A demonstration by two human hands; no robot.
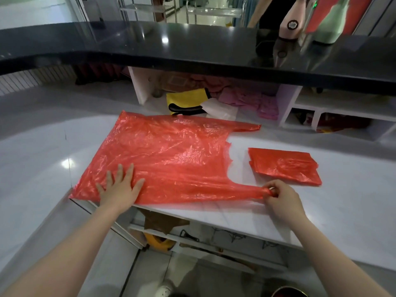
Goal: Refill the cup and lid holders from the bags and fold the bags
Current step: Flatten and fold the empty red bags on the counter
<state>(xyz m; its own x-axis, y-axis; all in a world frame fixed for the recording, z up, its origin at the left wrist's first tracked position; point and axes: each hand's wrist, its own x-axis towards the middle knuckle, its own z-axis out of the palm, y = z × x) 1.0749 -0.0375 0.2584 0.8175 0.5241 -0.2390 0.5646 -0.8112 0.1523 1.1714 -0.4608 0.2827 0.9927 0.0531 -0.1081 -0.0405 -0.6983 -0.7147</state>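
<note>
the red plastic bag (162,159) lies spread flat on the white desk (342,211), its long axis running left to right across the person's front, closed bottom edge at the left and the two handles pointing right. the left hand (120,187) rests flat on the near left part of the bag, fingers straight and spread, pinning it to the desk. the right hand (280,196) pinches the tip of the near handle (246,190) between thumb and fingertips and draws it taut to the right, along the near edge of the desk. the far handle (246,126) lies loose on the far side, out of reach of both hands for now and nearer the right one. a second bag, already folded (285,166) into a small rectangle, sits on the desk just beyond the right hand, apart from the spread one. by the look of it the refilling is done and this is the last bag to fold; no cups, lids or holders are in view. the likely next move is a lengthwise fold, carrying the near long edge away towards the far one, and since the left hand anchors the bottom end, the right hand at the handle end would have to lead it.
</note>
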